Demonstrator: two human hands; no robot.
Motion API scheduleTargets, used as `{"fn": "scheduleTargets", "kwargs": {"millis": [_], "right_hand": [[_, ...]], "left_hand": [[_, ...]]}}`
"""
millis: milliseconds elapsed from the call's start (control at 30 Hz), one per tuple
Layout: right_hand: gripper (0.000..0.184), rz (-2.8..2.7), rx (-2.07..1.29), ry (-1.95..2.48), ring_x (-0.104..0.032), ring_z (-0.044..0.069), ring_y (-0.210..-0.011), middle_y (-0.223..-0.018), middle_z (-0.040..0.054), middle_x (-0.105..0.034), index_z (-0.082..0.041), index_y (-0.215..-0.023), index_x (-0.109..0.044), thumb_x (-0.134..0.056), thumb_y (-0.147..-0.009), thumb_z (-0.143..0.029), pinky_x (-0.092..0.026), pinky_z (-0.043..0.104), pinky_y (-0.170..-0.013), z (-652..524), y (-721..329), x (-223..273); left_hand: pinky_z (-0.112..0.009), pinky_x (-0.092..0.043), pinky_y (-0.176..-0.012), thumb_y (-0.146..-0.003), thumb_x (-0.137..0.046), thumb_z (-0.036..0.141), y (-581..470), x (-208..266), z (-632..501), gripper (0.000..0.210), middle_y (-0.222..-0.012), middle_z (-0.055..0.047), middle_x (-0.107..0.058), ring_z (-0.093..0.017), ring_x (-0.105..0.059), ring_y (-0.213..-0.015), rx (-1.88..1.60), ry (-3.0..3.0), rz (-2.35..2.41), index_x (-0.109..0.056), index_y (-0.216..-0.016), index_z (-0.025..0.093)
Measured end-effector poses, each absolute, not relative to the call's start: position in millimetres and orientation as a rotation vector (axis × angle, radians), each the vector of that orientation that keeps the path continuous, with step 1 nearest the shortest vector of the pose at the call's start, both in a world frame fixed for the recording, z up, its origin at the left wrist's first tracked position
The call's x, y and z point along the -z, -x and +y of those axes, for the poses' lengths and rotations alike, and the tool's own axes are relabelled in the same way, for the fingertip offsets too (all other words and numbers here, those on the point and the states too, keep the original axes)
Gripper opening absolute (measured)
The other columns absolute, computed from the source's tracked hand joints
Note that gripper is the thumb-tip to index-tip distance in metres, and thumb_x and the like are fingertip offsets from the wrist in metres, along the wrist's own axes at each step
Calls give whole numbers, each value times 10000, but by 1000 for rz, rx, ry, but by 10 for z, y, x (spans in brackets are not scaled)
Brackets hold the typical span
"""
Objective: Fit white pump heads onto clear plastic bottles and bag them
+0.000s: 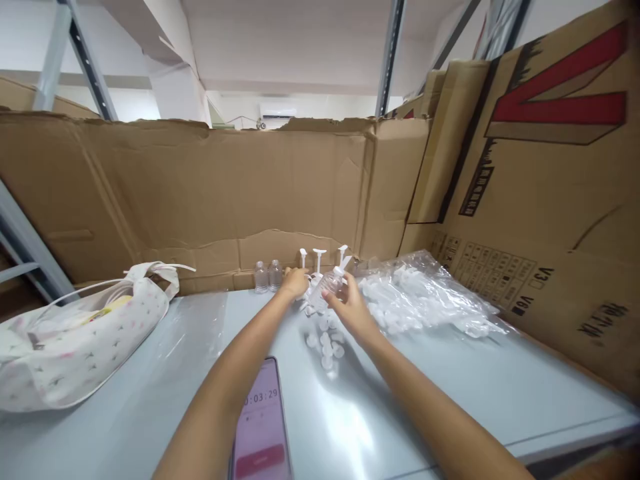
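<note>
My right hand grips a clear plastic bottle, which is tilted with its neck toward the upper right. Close on its left, my left hand is closed, with its fingertips turned away; what it holds, if anything, is hidden. White pump heads stand up just behind both hands, and the bottles under them are mostly covered. Two clear bottles stand upright left of my left hand. Several small translucent caps lie loose on the table below my hands.
A clear bag of white plastic parts lies at right. Left are a flat plastic bag and a patterned cloth bag. A phone showing a timer lies between my forearms. Cardboard walls the table's back and right.
</note>
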State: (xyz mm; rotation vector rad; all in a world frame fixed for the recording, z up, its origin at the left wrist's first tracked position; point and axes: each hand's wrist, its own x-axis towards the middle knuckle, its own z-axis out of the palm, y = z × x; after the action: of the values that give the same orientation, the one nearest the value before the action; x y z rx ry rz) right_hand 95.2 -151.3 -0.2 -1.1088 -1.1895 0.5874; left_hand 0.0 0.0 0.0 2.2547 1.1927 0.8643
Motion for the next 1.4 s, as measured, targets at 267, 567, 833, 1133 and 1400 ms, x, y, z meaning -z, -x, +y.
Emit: {"fn": "scheduleTargets", "kwargs": {"millis": [267,567,833,1133,1400], "right_hand": [[461,-920,-677,963,-500,174,-868,-984,12,-441,-245,-966,-424,-699,-598,-282,-547,338,-673,-1471,-1004,-21],[462,-973,-758,716,-600,160,-831,-949,-2,-575,-251,-959,-404,-744,-647,-285,-518,404,-845,-1648,-816,-114],[463,-1238,-819,712,-575,229,-1074,-1234,54,-562,-279,-1016,-405,-731,-688,-313,-519,390,-843,-1832,-628,-87],[393,-1387,-817,578,-530,236,-1135,-1240,36,-515,-298,-1024,-456,-714,-731,-248,-555,412,-816,-2016,-522,-110],[389,-1469,-770,596,-466,242,-1227,-1165,33,-575,-308,-1019,-498,-735,-717,-242,-477,426,-933,-2115,-485,-50]], "left_hand": [[-401,-488,-858,-892,-520,296,123,-182,-109,264,-1181,-89,-556,-199,-568,-1008,-1132,-2022,1064,-560,-1122,171],[-324,-507,-818,-821,-545,230,560,-374,-885,461,-1055,-113,-584,-176,-608,-905,-1356,-1426,779,-450,-1258,121],[-372,-492,-839,-863,-495,327,933,-319,-1420,231,-1043,-55,-613,-169,-608,-885,-1250,-1168,664,-538,-1055,208],[-364,-398,-980,-872,-472,501,1117,-242,-1721,488,-1306,-73,-506,-226,-504,-1161,-1297,-1318,674,-435,-1287,247],[-373,-398,-985,-859,-482,515,1246,-195,-2042,540,-1297,-74,-527,-237,-528,-1151,-1394,-1323,676,-361,-1344,309]]}}
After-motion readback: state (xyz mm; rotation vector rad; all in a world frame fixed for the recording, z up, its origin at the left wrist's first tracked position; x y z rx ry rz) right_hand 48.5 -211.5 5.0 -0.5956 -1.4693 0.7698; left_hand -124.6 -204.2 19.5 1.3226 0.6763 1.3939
